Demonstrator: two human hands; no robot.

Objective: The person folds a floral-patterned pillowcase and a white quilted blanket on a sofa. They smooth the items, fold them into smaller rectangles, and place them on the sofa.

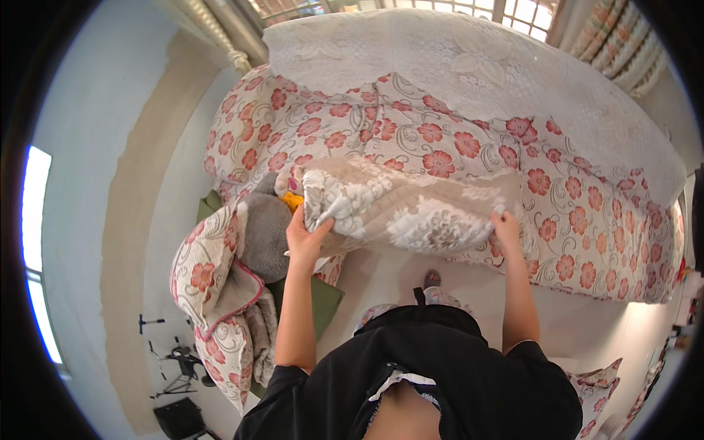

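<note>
A beige quilted cloth with white floral patterns [407, 206] is stretched between my two hands, folded into a long bundle. My left hand [308, 234] grips its left end, thumb on top. At its right part, my right hand [505, 223] pinches the near edge. The bundle is in front of a sofa with a red-flowered cover [440, 132], hiding part of the seat. Just left of my left hand rests a grey plush toy [267, 231], with a small orange piece [291, 201] beside the cloth's end.
A white lace cover [385, 49] lies over the sofa's back, below a barred window. At the left are a flowered cushion [206, 253], a green panel [324, 308] and a black metal stand [184, 360]. Another flowered cloth [597, 385] is at the lower right.
</note>
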